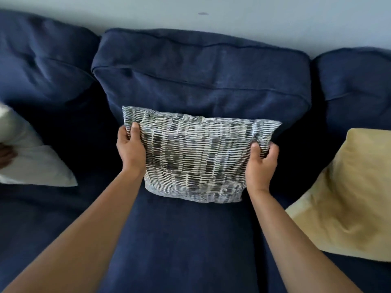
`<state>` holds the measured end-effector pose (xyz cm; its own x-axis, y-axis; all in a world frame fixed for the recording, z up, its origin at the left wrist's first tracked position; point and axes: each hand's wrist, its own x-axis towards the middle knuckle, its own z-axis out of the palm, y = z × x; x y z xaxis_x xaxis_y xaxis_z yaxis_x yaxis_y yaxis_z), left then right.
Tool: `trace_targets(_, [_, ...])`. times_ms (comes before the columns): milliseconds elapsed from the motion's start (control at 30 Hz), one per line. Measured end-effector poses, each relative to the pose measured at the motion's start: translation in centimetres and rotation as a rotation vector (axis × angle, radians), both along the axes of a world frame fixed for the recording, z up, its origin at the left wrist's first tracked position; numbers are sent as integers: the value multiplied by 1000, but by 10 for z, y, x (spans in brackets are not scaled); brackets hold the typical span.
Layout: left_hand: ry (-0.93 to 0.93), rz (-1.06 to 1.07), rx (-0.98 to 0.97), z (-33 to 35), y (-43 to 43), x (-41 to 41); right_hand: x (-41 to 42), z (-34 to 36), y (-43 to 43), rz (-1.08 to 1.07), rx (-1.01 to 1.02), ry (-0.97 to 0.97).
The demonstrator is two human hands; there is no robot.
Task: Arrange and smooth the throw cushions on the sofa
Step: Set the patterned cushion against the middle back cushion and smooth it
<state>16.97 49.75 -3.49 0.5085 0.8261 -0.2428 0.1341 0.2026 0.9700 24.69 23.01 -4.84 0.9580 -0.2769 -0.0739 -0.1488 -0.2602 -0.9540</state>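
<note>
A patterned cushion point(196, 157) in grey, black and white stands upright on the middle seat of a navy sofa point(190, 240), leaning on the back cushion point(201, 81). My left hand point(130, 149) grips its left edge, thumb on the front face. My right hand point(262, 163) grips its right edge, pinching the fabric. A white cushion point(36, 157) lies on the left seat. A pale yellow cushion point(347, 197) leans on the right seat.
A light wall point(190, 13) runs behind the sofa. At the left frame edge, something dark, perhaps another hand point(6, 154), rests on the white cushion. Bare navy seat lies in front of the patterned cushion.
</note>
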Motion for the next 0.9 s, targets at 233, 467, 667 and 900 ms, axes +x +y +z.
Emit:
trace_targets(233, [-83, 4, -36, 9, 14, 9, 7, 17, 10, -73, 71, -114])
trace_targets(467, [-135, 94, 20, 19, 17, 16, 24, 13, 9, -249, -133, -193])
trace_targets(667, [29, 196, 398, 10, -3, 12, 8, 13, 18, -280, -283, -309])
trace_targets(900, [63, -443, 1291, -48, -74, -22, -32, 3, 71, 475, -821, -822])
